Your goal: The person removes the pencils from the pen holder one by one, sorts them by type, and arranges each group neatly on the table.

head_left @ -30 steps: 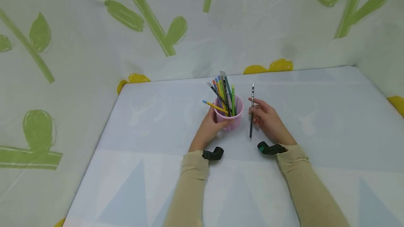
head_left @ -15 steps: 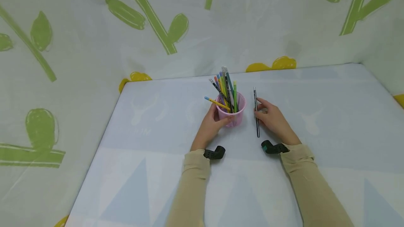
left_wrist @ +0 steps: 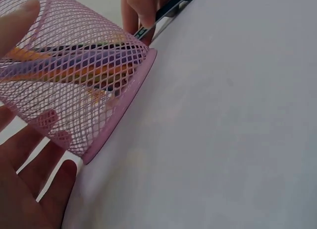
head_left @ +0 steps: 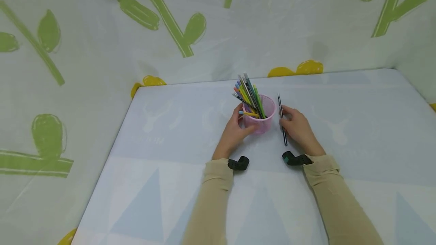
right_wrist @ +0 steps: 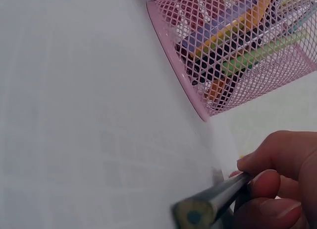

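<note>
Gripping a pink cup in left hand, at nine o'clock from a pencil pinched in right hand; seemingly mid-filling, next probably needing a lift above the cup.

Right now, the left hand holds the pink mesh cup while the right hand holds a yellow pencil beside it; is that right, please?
Not quite: the pencil in the right hand is dark, not yellow, as the head view shows. The left hand does hold the pink mesh cup beside it.
</note>
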`<state>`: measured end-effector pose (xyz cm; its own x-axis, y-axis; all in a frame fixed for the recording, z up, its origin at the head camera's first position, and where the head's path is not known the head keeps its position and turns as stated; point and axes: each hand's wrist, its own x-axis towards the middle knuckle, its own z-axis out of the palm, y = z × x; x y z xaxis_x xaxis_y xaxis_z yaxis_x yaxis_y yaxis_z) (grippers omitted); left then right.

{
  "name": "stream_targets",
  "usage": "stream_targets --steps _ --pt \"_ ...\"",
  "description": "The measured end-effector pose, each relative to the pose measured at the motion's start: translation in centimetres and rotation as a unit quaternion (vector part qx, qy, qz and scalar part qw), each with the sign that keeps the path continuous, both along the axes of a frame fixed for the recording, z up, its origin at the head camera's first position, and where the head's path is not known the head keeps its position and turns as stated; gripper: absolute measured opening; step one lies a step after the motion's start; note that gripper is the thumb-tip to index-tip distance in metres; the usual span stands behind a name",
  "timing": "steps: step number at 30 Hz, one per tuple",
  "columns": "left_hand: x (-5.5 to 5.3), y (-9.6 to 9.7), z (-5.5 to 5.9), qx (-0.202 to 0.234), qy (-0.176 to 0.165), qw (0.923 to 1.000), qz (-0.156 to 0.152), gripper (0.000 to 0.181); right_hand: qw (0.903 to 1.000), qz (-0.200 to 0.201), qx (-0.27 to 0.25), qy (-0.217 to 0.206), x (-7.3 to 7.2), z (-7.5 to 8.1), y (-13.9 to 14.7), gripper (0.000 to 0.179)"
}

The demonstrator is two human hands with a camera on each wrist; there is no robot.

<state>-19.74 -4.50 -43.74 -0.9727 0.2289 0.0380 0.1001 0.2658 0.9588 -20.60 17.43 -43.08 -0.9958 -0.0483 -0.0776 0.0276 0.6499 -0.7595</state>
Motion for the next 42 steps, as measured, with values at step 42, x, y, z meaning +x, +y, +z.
stream_targets --steps 42 --pt "0.6 0.1 3.1 0.198 0.118 0.9726 0.029 0.043 0.9398 0.071 -0.332 0.042 2.3 2.6 -4.7 0.068"
